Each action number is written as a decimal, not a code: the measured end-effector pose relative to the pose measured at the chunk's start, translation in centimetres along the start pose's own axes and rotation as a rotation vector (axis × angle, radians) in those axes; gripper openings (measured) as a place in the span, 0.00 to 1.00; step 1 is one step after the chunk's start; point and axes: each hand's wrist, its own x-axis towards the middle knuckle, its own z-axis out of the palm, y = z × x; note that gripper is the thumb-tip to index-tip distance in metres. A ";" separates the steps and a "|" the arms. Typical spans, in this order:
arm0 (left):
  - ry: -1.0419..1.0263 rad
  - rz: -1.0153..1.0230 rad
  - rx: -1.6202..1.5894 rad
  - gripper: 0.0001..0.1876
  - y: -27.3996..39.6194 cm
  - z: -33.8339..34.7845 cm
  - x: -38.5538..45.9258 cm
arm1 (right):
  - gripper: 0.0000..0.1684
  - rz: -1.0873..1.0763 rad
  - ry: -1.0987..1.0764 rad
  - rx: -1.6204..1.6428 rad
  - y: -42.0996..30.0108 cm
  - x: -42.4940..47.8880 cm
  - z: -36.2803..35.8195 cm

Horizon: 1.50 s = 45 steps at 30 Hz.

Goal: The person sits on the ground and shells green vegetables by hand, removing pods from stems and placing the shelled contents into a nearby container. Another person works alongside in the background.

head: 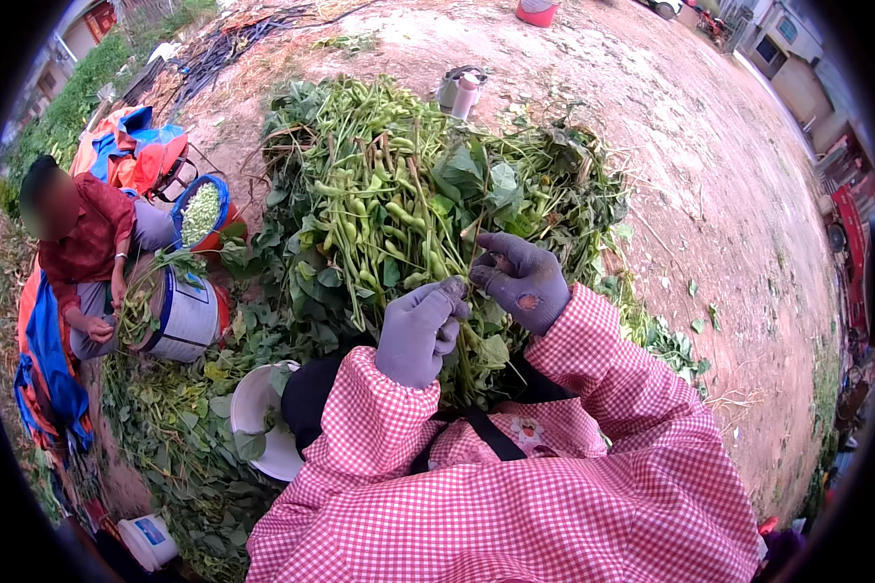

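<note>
My left hand [419, 335], in a grey-purple knit glove, is curled with thumb and fingers together around part of a soybean plant; the exact piece is hidden. Close to its right is my right hand [521, 280], gloved alike, with a worn hole on the back of the glove. Its thumb and index finger are bent near a thin stem, and whether they grip it is unclear. Right in front of both hands lies a large heap of soybean plants [379, 197] with green pods and leaves. More stems hang below my hands towards my lap.
A white bucket [251, 419] with leaves stands left of my legs. Farther left, a person [91, 233] sits by a paint-type bucket [189, 313] and a container of pale green pods [203, 211]. A pink bottle [465, 95] stands behind the heap. Stripped foliage [182, 437] covers ground at left.
</note>
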 end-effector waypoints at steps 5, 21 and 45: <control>-0.019 -0.079 -0.118 0.07 -1.2 0.2 1.6 | 0.29 -0.116 -0.146 -0.253 0.4 -1.2 -0.3; 0.020 0.354 0.656 0.13 -3.3 -1.7 3.4 | 0.17 0.595 -0.513 -0.043 -2.7 0.9 -2.0; 0.009 -0.033 -0.027 0.07 -2.0 -0.9 2.9 | 0.28 0.384 -0.213 -0.244 -2.9 3.1 -0.8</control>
